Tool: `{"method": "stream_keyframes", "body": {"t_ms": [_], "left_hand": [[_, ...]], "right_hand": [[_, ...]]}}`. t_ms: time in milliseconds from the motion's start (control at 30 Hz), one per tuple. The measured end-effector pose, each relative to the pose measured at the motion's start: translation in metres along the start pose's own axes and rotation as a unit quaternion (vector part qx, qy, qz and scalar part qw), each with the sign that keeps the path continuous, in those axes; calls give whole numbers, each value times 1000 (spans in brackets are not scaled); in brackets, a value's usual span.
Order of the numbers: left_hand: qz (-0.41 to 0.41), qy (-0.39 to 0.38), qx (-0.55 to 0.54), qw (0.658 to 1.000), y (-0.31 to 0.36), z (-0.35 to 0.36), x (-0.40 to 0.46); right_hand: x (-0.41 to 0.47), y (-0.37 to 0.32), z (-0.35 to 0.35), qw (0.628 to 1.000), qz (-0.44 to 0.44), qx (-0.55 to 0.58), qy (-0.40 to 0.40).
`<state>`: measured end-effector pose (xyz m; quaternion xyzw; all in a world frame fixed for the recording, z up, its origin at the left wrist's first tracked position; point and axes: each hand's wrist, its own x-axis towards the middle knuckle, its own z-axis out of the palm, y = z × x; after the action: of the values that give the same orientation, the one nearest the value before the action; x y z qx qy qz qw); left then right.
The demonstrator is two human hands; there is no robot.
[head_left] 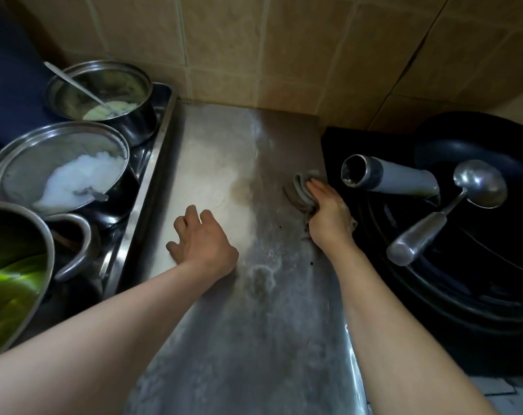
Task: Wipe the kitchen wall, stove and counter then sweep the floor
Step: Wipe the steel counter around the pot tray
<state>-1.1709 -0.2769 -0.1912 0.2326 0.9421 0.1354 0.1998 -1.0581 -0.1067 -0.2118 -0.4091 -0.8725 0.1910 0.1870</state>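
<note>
Fingers of the right hand (326, 212) lie over a grey cloth (303, 191) and press it onto the steel counter (254, 310) at centre right of the frame, with the cloth bunched under the palm, just beside the black wok (478, 289) at the right edge; the left hand (201, 238) rests on the counter at centre, its fingers spread, slightly bent and holding nothing. A ladle (451, 211) lies in the wok. Steel pots (74, 163) stand on a tray at the left, and the tiled wall (254, 49) fills the top
</note>
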Motion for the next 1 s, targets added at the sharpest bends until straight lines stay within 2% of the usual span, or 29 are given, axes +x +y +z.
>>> {"method": "stream_keyframes", "body": {"t_ms": [100, 200, 300, 367, 433, 533, 600, 667, 733, 800, 933, 1000], "left_hand": [[-8, -4, -4, 1000, -8, -1, -5], [-7, -8, -4, 1000, -13, -2, -8], [-3, -7, -6, 1000, -18, -5, -8], [-6, -2, -8, 1000, -22, -7, -7], [-12, 1, -6, 1000, -28, -9, -8], [-15, 2, 2, 1000, -35, -11, -12], [-17, 2, -5, 1000, -38, -12, -14], [-21, 3, -17, 1000, -39, -13, -17], [-20, 5, -21, 1000, -42, -14, -19], [-21, 9, -24, 999, -44, -14, -22], [-33, 16, -29, 999, -48, -13, -28], [-35, 17, -30, 999, -51, -12, -33]], "right_hand": [[-34, -17, 12, 1000, -18, 17, -8], [-83, -27, 25, 995, -103, -6, -6], [-71, -22, 26, 988, -149, 1, -28], [-38, -24, 26, 988, -149, 7, -27], [-4, -33, 30, 994, -106, -1, -25], [-8, -54, 42, 997, -78, 7, -25], [-45, -67, 46, 988, -150, 42, -21], [-74, -70, 48, 973, -215, 66, -49], [-61, -71, 49, 962, -251, 82, -75], [-27, -75, 56, 963, -251, 66, -74], [9, -104, 68, 981, -167, 49, -87], [-18, -116, 72, 969, -223, 70, -76]]}}
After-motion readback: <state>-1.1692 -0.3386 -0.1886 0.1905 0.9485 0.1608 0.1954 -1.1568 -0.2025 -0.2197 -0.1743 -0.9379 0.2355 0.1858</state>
